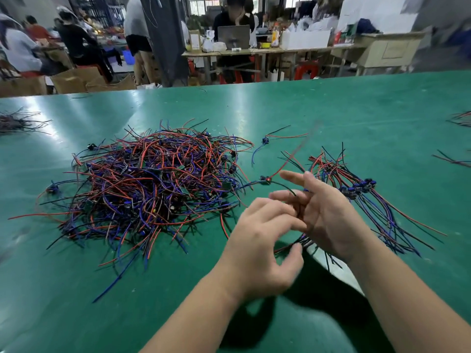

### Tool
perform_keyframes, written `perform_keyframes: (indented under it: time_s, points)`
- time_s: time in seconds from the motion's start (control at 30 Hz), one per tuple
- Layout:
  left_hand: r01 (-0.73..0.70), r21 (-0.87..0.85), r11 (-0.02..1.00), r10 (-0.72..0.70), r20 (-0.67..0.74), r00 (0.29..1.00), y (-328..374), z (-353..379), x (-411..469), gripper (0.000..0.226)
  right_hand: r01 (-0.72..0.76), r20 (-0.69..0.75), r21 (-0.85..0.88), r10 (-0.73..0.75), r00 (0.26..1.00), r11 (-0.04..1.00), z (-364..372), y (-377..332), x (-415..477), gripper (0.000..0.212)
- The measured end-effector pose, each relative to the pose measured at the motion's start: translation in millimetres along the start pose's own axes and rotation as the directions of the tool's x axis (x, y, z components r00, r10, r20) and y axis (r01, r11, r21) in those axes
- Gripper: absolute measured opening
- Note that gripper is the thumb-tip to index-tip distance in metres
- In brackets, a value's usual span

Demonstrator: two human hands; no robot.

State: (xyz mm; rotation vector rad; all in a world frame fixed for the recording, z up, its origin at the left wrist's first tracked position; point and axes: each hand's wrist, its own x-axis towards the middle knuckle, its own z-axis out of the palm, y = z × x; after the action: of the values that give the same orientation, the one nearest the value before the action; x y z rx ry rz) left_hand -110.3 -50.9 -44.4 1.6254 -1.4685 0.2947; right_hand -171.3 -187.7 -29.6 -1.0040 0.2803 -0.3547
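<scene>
on the green workshop table, a wire piece reaches the spread fingers of the right hand; left hand curls beside it, grip unclear

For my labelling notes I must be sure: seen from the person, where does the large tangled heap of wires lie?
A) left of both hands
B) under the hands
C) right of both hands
A: the tangled heap spreads on the green table to the left of the left hand, and the right hand is further right still.
</scene>
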Motion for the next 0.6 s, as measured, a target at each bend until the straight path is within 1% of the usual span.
perform_keyframes:
  time_s: [0.07, 0.13, 0.2, 0.23, 0.27, 0.3, 0.33, 0.37, 0.4, 0.43, 0.5, 0.53, 0.57, 0.6]
  points:
    - [0.021, -0.017, 1.0, -0.021, 0.02, 1.0, 0, 0, -1, 0.019, 0.043, 0.035, -0.004, -0.043, 0.998, 0.999, -3, 1, -1, 0.041]
    - [0.036, -0.056, 0.998, -0.035, 0.022, 0.999, -3, -4, -1, 0.016, 0.105, 0.014, -0.056, -0.105, 0.994, 0.993, -4, 2, -2, 0.036]
    - [0.062, -0.139, 0.988, -0.055, 0.053, 0.997, -4, -6, -2, 0.014, 0.14, -0.008, -0.099, -0.141, 0.99, 0.985, -5, 2, -1, 0.031]
    - [0.122, -0.209, 0.97, -0.109, 0.073, 0.991, -3, -5, -2, 0.015, 0.146, -0.001, -0.089, -0.146, 0.989, 0.985, -4, 2, -2, 0.028]
    - [0.225, -0.281, 0.933, -0.21, 0.081, 0.974, -3, -4, -2, 0.017, 0.144, 0.015, -0.066, -0.143, 0.99, 0.987, -4, 1, -3, 0.026]
    - [0.351, -0.352, 0.868, -0.345, 0.081, 0.935, -3, -3, 0, 0.02, 0.133, 0.034, -0.047, -0.132, 0.991, 0.99, -4, 0, -4, 0.025]
    - [0.471, -0.412, 0.78, -0.481, 0.087, 0.872, -5, -2, 1, 0.022, 0.121, 0.057, -0.036, -0.119, 0.991, 0.992, -5, -1, -6, 0.025]
    - [0.563, -0.468, 0.682, -0.586, 0.111, 0.802, -8, -1, 3, 0.02, 0.11, 0.086, -0.028, -0.108, 0.99, 0.993, -5, -3, -8, 0.024]
    - [0.619, -0.515, 0.593, -0.651, 0.146, 0.745, -12, -1, 5, 0.017, 0.103, 0.126, -0.018, -0.1, 0.987, 0.995, -5, -3, -10, 0.021]
    - [0.646, -0.567, 0.511, -0.681, 0.192, 0.707, -14, -2, 7, 0.014, 0.093, 0.175, -0.013, -0.09, 0.98, 0.996, -4, -3, -12, 0.021]
    - [0.613, -0.708, 0.35, -0.695, 0.242, 0.677, -15, -5, 10, 0.032, 0.061, 0.283, -0.061, -0.041, 0.958, 0.996, -3, -1, -15, 0.034]
    - [0.554, -0.79, 0.261, -0.699, 0.241, 0.673, -16, -6, 11, 0.038, 0.04, 0.333, -0.109, -0.001, 0.943, 0.993, -1, 0, -16, 0.037]
    - [0.491, -0.852, 0.182, -0.701, 0.237, 0.673, -15, -8, 13, 0.039, 0.019, 0.374, -0.157, 0.042, 0.926, 0.987, 1, 1, -17, 0.036]
    - [0.445, -0.887, 0.124, -0.698, 0.241, 0.674, -14, -10, 13, 0.038, 0.006, 0.395, -0.201, 0.075, 0.916, 0.98, 2, 2, -17, 0.03]
